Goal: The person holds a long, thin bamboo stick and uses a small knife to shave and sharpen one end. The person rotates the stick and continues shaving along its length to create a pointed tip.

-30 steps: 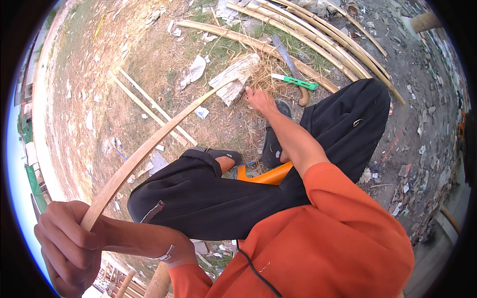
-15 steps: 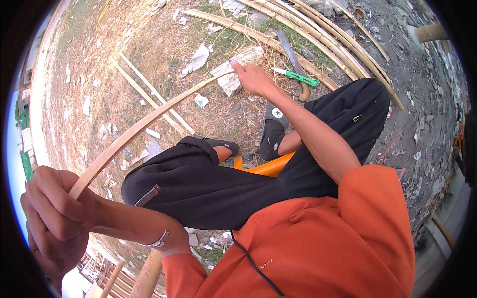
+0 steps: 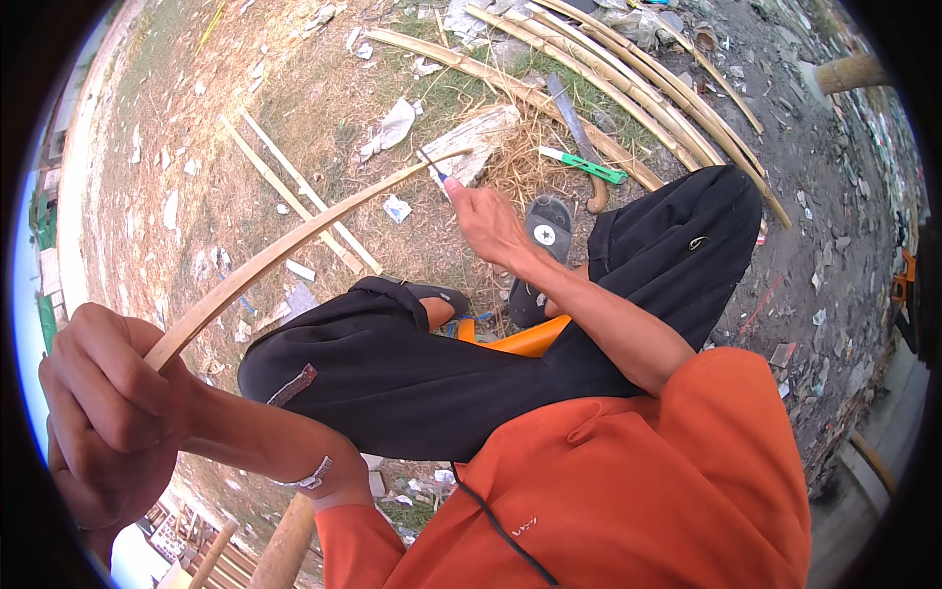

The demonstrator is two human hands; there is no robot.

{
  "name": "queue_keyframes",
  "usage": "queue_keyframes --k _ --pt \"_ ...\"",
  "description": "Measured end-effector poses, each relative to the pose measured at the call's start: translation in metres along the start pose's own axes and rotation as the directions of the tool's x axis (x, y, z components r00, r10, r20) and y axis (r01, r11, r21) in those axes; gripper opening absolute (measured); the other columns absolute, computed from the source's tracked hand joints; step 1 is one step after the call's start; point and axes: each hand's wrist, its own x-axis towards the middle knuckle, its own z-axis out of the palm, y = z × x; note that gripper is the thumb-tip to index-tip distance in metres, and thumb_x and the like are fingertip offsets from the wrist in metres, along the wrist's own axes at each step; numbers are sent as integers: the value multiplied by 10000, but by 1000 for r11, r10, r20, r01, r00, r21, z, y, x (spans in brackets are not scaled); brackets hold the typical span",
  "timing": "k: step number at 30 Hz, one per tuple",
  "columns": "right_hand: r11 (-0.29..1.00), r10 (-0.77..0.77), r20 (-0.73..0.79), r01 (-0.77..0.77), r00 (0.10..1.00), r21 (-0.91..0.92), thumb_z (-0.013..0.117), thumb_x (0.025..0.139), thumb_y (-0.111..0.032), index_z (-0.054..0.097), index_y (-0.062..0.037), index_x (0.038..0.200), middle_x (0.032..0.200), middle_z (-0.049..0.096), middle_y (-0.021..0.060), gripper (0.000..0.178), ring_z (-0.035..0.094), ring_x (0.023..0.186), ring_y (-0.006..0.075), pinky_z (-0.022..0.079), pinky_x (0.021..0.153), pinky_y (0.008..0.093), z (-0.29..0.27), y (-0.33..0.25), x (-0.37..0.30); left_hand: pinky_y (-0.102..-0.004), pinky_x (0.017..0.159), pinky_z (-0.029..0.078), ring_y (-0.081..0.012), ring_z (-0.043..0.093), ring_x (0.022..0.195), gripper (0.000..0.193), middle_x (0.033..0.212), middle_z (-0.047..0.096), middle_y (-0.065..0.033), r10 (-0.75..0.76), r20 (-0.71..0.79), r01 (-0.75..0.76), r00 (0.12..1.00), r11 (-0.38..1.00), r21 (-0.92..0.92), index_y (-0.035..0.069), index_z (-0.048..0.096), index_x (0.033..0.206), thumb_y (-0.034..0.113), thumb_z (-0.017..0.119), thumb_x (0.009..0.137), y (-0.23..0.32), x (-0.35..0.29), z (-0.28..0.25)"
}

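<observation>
My left hand (image 3: 113, 412) is closed round one end of a long, thin bamboo strip (image 3: 285, 245), which bows up and away to the right. Near the strip's far tip, my right hand (image 3: 486, 221) grips a slim tool (image 3: 443, 177) with a blue part and a narrow dark shaft. That shaft crosses the strip close to its end; its exact kind is too small to tell. A pale flat block (image 3: 476, 137) lies on the ground just beyond. Right of it are a green-handled knife (image 3: 589, 167) and a long-bladed knife (image 3: 572, 113) with a curved wooden handle.
Two bamboo strips (image 3: 294, 201) lie on the dry grass to the left. Several long split bamboo poles (image 3: 648, 83) curve across the far right. Scraps of white litter (image 3: 392, 128) dot the ground. Under my crossed legs shows something orange (image 3: 530, 339).
My right hand has come down and nearer, off the strip's tip, baring the end and the dark shaft of the tool. The left hand still grips the other end.
</observation>
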Motion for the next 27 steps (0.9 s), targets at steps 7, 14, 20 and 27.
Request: queue_keyframes --k 7,14,20,27 --pt "992 -114 -125 120 986 46 329 960 -408 471 76 605 542 451 265 616 460 522 412 353 562 478 12 6 -4 -180 303 153 -31 230 292 345 384 292 45 53 98 -68 994 986 155 143 318 445 -68 507 641 -10 13 7" --pt "997 -67 -50 66 996 -31 308 952 -439 588 47 709 654 557 293 612 555 673 469 428 672 505 5 5 -8 -175 310 166 -36 200 290 280 379 277 58 47 39 -51 998 992 117 122 380 474 69 567 675 11 -2 -3" --pt "997 -39 -115 32 993 -64 333 951 -388 516 86 666 611 481 300 583 500 607 460 388 620 486 11 36 8 -181 299 182 -46 205 276 316 369 287 34 64 139 -72 988 996 51 94 363 466 -157 478 619 -6 12 2" --pt "999 -21 -93 16 995 -45 331 951 -412 513 92 675 614 485 301 602 497 604 455 391 639 489 15 39 10 -171 332 176 -36 210 300 345 379 273 67 21 62 -30 998 989 143 143 383 477 153 625 722 -9 12 8"
